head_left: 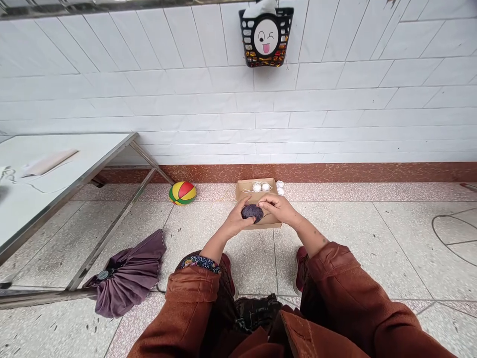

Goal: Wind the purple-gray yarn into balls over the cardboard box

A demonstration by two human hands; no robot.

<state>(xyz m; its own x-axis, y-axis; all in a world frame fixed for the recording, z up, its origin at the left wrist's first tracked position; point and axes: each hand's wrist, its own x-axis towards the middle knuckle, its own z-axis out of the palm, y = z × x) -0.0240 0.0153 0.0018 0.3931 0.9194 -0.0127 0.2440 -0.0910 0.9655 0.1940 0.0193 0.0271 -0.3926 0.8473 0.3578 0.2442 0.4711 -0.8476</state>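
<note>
A dark purple-grey ball of yarn (252,213) is held in my left hand (236,219), with the fingers curled round its left side. At the ball's upper right edge, my right hand (278,208) pinches the yarn between thumb and finger; the strand itself is barely visible. Both hands are above a shallow cardboard box (274,224) on the floor. In its far part lie white yarn balls (257,187) with a loose white strand. More small white balls (280,191) sit just outside the box's right side.
On the left stands a metal-framed table (93,154) with a folded pale sheet on it. A colourful ball (182,193) and a purple folded umbrella (130,273) are on the floor nearby. A black basket (266,37) hangs on the tiled wall. A wire frame (452,238) is at right.
</note>
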